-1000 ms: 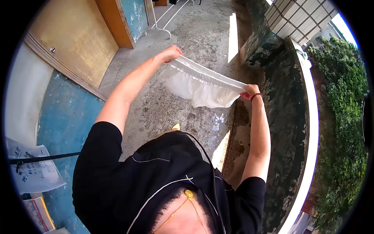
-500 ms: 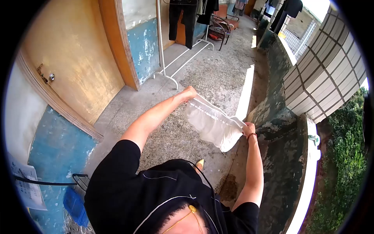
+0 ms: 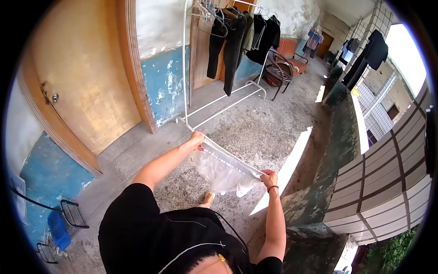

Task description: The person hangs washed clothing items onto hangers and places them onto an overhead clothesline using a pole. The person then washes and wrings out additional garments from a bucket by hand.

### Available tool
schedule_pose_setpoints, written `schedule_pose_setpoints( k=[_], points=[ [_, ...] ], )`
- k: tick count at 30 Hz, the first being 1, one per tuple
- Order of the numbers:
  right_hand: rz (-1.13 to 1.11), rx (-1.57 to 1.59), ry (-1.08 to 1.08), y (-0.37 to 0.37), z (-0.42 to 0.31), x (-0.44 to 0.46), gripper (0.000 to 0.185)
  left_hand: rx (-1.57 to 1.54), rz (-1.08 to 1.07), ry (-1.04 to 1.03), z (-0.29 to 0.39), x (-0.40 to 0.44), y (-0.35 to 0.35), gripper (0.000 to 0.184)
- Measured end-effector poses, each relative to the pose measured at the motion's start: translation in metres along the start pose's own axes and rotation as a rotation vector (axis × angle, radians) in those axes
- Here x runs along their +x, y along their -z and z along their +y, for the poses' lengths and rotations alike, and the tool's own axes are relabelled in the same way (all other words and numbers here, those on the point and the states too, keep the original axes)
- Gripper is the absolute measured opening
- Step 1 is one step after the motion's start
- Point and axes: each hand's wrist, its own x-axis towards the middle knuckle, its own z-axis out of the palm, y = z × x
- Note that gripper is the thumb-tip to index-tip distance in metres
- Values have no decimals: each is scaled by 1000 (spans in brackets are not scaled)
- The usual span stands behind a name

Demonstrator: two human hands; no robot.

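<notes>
2 hands (image 3: 197, 139) (image 3: 269, 178) hold thin, wrinkled white garment (image 3: 223, 170), top taut.

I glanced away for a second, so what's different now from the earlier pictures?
The view has swung up along the walkway, showing more of the white rack and dark trousers. The white garment, left hand and right hand sit lower in the picture; I can't tell whether the arms lowered. Nothing was grabbed or released: both hands still hold the garment stretched between them.
</notes>
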Motion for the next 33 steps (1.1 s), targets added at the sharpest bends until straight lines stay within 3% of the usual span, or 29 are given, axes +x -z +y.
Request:
schedule_pose_setpoints(
  k=[5, 7, 11, 13, 18, 23, 28, 33],
  points=[
    [-106, 48, 8, 18, -26, 139, 23, -304, 100, 223, 28, 124, -50, 13],
    [-103, 96, -33, 26, -17, 192, 22, -289, 90, 239, 43, 154, -74, 18],
    [-125, 335, -217, 53, -13, 291, 19, -202, -15, 179, 103, 214, -116, 29],
    [-152, 344, -243, 62, -23, 335, 20, -148, -64, 17, 142, 231, -136, 29],
    [-384, 223, -266, 73, -22, 467, 25, -78, 46, -200, 189, 304, -187, 33],
    [-681, 130, -259, 63, -23, 580, 26, -115, 220, -208, 226, 370, -223, 33],
    [-682, 225, -206, 52, -26, 703, 31, -140, 413, -311, 280, 445, -256, 32],
    [-606, 301, -275, 58, -22, 795, 25, -46, 408, -239, 318, 532, -303, 33]
  ],
)
